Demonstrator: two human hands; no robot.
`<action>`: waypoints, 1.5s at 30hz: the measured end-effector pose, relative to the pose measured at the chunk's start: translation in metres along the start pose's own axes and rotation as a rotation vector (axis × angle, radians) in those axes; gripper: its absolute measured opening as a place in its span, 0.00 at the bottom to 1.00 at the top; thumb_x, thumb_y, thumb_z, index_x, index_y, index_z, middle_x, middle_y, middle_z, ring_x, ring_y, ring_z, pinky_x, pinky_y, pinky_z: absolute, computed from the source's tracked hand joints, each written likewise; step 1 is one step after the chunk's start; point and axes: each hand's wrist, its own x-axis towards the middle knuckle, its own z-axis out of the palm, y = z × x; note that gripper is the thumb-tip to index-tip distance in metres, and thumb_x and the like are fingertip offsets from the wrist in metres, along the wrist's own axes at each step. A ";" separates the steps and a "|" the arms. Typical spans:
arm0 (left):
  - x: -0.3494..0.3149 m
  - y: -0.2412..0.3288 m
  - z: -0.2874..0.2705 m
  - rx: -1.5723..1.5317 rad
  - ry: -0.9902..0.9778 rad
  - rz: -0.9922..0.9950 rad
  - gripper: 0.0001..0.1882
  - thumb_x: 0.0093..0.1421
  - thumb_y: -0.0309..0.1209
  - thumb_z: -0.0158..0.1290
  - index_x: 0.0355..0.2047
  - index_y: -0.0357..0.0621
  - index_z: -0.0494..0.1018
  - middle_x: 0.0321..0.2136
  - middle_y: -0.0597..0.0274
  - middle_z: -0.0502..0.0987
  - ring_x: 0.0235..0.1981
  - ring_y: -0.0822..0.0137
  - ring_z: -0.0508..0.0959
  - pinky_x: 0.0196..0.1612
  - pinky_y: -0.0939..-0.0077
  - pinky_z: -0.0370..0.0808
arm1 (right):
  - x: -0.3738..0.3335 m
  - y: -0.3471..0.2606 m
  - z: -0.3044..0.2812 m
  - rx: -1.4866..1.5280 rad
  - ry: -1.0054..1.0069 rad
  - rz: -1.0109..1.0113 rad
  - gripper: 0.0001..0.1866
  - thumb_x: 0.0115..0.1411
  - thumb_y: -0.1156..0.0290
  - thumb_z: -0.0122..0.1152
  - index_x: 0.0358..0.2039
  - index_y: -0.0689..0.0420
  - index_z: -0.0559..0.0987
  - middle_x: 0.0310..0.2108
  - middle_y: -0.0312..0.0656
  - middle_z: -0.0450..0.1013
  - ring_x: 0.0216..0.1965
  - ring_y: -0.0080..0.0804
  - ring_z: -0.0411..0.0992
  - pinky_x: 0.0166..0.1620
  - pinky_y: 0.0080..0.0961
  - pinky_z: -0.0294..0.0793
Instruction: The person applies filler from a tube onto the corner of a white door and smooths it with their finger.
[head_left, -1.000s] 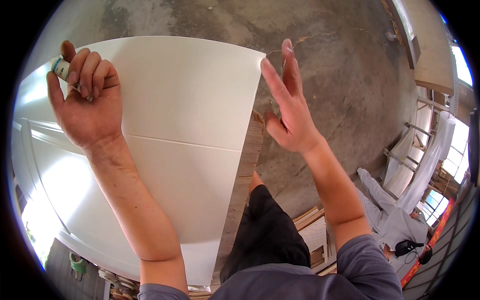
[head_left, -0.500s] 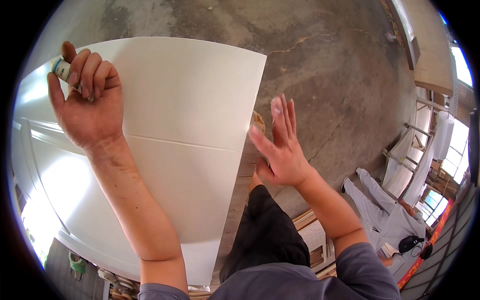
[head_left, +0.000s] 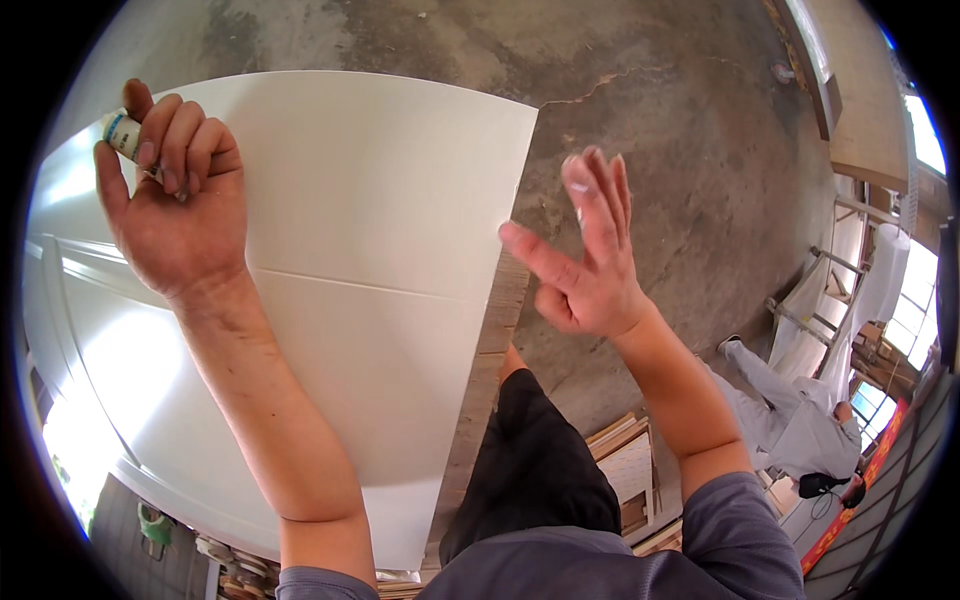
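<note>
My left hand (head_left: 190,200) is closed round a small white tube (head_left: 122,133) with a blue band, palm turned up. It is above the far left part of a large white door panel (head_left: 400,180). The tube's lower part is hidden by my fingers. My right hand (head_left: 595,260) is open, its fingers apart and holding nothing. One fingertip reaches to the panel's right edge, and I cannot tell whether it touches. Whitish smears show on the raised fingers, which are a little blurred.
Under the panel's right edge runs a grey wooden support (head_left: 497,325). Wooden strips (head_left: 620,440) lie to the right of my leg. A person in light grey clothes (head_left: 790,420) is at the right. Beyond stands a metal rack (head_left: 825,290); a board (head_left: 870,110) is at the far right.
My right hand has moved right and slightly up, its fingers spreading wider. A brownish patch by the panel edge no longer shows. The person at the right has shifted; my left hand stays put.
</note>
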 end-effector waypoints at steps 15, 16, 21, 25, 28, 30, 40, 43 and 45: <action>0.001 -0.002 0.002 0.016 0.021 0.013 0.22 0.73 0.37 0.50 0.58 0.29 0.70 0.25 0.66 0.64 0.21 0.74 0.59 0.26 0.76 0.58 | 0.023 0.016 0.000 -0.113 0.034 0.043 0.34 0.56 0.78 0.60 0.62 0.35 0.82 0.78 0.50 0.52 0.77 0.60 0.54 0.75 0.67 0.42; 0.000 -0.002 0.004 0.011 0.032 0.016 0.21 0.72 0.35 0.51 0.57 0.29 0.70 0.25 0.66 0.63 0.21 0.74 0.59 0.26 0.76 0.57 | 0.027 0.020 -0.001 -0.113 0.037 0.059 0.35 0.55 0.79 0.58 0.63 0.35 0.81 0.78 0.50 0.52 0.77 0.60 0.54 0.75 0.67 0.42; 0.001 -0.003 0.006 0.004 0.038 0.016 0.20 0.71 0.34 0.51 0.56 0.30 0.70 0.25 0.66 0.62 0.21 0.73 0.59 0.25 0.76 0.57 | 0.048 0.037 -0.002 -0.119 0.127 0.125 0.38 0.52 0.81 0.55 0.64 0.38 0.80 0.78 0.51 0.52 0.77 0.61 0.52 0.76 0.65 0.41; 0.000 -0.002 0.007 0.005 0.044 0.020 0.20 0.71 0.34 0.51 0.56 0.30 0.70 0.25 0.66 0.62 0.21 0.73 0.59 0.25 0.76 0.57 | 0.030 0.018 -0.002 -0.086 0.072 0.051 0.37 0.52 0.80 0.54 0.64 0.39 0.80 0.78 0.51 0.52 0.78 0.60 0.51 0.77 0.62 0.41; 0.000 -0.003 0.002 -0.001 0.019 0.008 0.22 0.73 0.37 0.48 0.58 0.30 0.70 0.25 0.66 0.64 0.21 0.73 0.59 0.26 0.76 0.57 | 0.010 0.009 0.006 -0.057 0.051 -0.072 0.36 0.54 0.78 0.55 0.64 0.39 0.80 0.77 0.51 0.54 0.78 0.58 0.52 0.77 0.61 0.41; 0.001 -0.004 0.004 0.001 0.024 0.011 0.22 0.74 0.37 0.48 0.58 0.30 0.70 0.25 0.66 0.64 0.21 0.74 0.59 0.26 0.76 0.57 | 0.009 0.008 0.007 -0.063 0.037 -0.060 0.35 0.55 0.78 0.56 0.63 0.39 0.81 0.77 0.51 0.56 0.78 0.57 0.53 0.77 0.61 0.41; 0.001 0.000 0.000 0.008 0.009 0.008 0.23 0.74 0.38 0.48 0.58 0.30 0.70 0.26 0.66 0.64 0.22 0.73 0.59 0.26 0.77 0.57 | 0.094 0.051 -0.016 0.683 0.152 0.609 0.25 0.67 0.75 0.57 0.65 0.59 0.76 0.70 0.53 0.65 0.72 0.50 0.63 0.71 0.44 0.63; 0.000 0.000 0.000 -0.002 0.017 0.006 0.23 0.74 0.38 0.48 0.58 0.30 0.70 0.26 0.66 0.64 0.22 0.73 0.59 0.26 0.77 0.57 | 0.090 0.017 -0.007 0.834 0.337 0.658 0.23 0.70 0.73 0.61 0.63 0.64 0.75 0.68 0.52 0.69 0.67 0.36 0.69 0.65 0.33 0.70; -0.001 0.001 0.003 0.003 0.035 0.014 0.22 0.74 0.37 0.49 0.58 0.30 0.70 0.26 0.67 0.64 0.22 0.74 0.59 0.26 0.76 0.57 | 0.076 0.002 -0.010 0.906 0.420 0.672 0.18 0.68 0.76 0.64 0.57 0.67 0.77 0.62 0.52 0.74 0.59 0.31 0.74 0.60 0.29 0.74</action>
